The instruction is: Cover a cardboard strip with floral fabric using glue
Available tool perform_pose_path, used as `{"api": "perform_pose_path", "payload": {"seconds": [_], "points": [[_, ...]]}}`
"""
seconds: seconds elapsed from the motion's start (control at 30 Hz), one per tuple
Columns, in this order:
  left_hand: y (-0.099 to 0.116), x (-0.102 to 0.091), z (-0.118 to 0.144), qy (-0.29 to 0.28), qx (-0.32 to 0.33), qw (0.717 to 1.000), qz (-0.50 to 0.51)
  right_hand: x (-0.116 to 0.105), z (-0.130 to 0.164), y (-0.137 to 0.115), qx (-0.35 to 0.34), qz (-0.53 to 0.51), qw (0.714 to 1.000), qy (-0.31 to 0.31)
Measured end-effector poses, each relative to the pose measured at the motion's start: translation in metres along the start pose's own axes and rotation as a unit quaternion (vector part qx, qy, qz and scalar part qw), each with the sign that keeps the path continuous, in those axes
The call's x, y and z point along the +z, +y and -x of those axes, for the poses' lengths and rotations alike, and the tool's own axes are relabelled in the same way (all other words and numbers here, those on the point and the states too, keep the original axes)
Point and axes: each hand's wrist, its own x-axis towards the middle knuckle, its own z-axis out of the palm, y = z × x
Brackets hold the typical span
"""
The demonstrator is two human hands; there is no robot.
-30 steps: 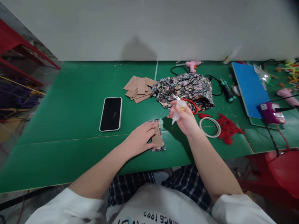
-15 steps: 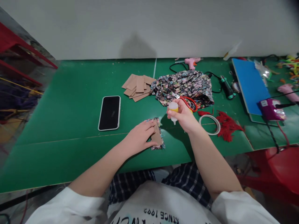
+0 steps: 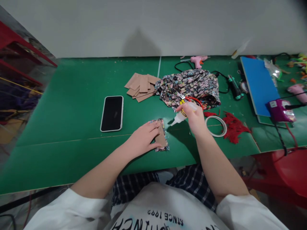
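My left hand (image 3: 145, 137) lies with its fingers stretched over a small cardboard rectangle (image 3: 161, 138). Under the cardboard is a floral fabric piece (image 3: 165, 148), whose edges stick out around it. Just to the right, my right hand (image 3: 194, 116) is closed around a white glue bottle (image 3: 180, 117) with a yellow label. Its nozzle tilts down and left, a short way off the fabric edge and apart from it. Behind my right hand, red-handled scissors (image 3: 195, 100) rest on a crumpled floral cloth (image 3: 189, 84).
A phone (image 3: 112, 113) lies at left, cardboard pieces (image 3: 143, 84) behind it. On the right are a roll of tape (image 3: 225, 127), red scraps (image 3: 236, 129), a cutter (image 3: 234, 88), a pink glue gun (image 3: 198, 61) and a blue board (image 3: 259, 86). A wall closes the table's back.
My right hand has turned the glue bottle from nozzle-down to slanting toward the cardboard and shifted slightly right. My left hand stays on the cardboard.
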Motion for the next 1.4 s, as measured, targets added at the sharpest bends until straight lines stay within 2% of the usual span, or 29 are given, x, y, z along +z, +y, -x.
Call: {"api": "perform_pose_path", "payload": {"seconds": [0.1,0.27,0.47,0.7,1.4], "points": [[0.0,0.0,0.0,-0.003,-0.005,1.0,0.001,0.001,0.002,-0.003,-0.019,0.017,0.999,0.019],[0.002,-0.001,0.0,-0.012,-0.009,1.0,-0.012,0.01,0.007,0.003,-0.052,0.067,0.996,-0.024],[0.002,0.0,-0.001,0.003,-0.005,1.0,-0.005,0.023,0.002,0.017,-0.077,0.111,0.991,0.003],[0.003,-0.001,-0.001,-0.006,-0.024,1.0,0.015,0.033,-0.002,0.021,-0.089,0.159,0.983,0.0],[0.005,-0.005,-0.003,-0.017,-0.037,0.998,0.043,0.033,-0.001,0.022,-0.107,0.209,0.972,-0.01]]}}
